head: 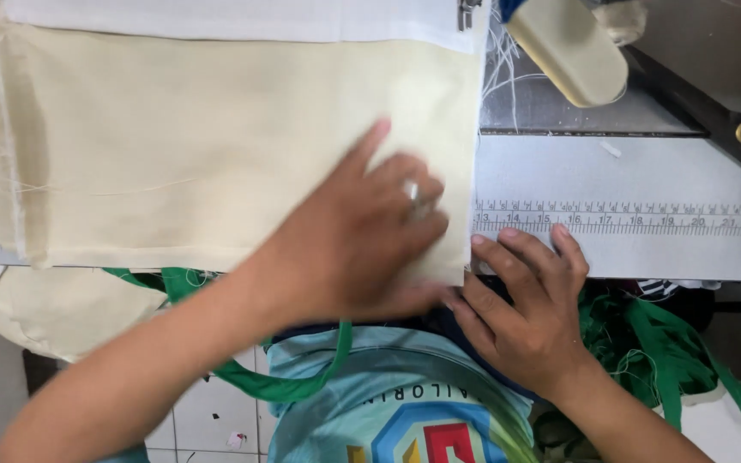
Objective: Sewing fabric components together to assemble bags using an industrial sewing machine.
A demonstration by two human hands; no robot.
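Left hand (362, 236) flat, open on cream fabric (216, 146); right hand (529, 296) open beside printed ruler strip (628, 219).

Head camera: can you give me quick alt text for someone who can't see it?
Seen from above, the left hand presses flat on a cream fabric panel lying on a metal sewing table, while the right hand rests its fingertips at the fabric's right edge by a printed ruler strip. Green straps hang below the table edge.

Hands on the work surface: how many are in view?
2. The left hand lies flat on the cream fabric; the right hand rests at the fabric's right corner, fingertips on the printed ruler.
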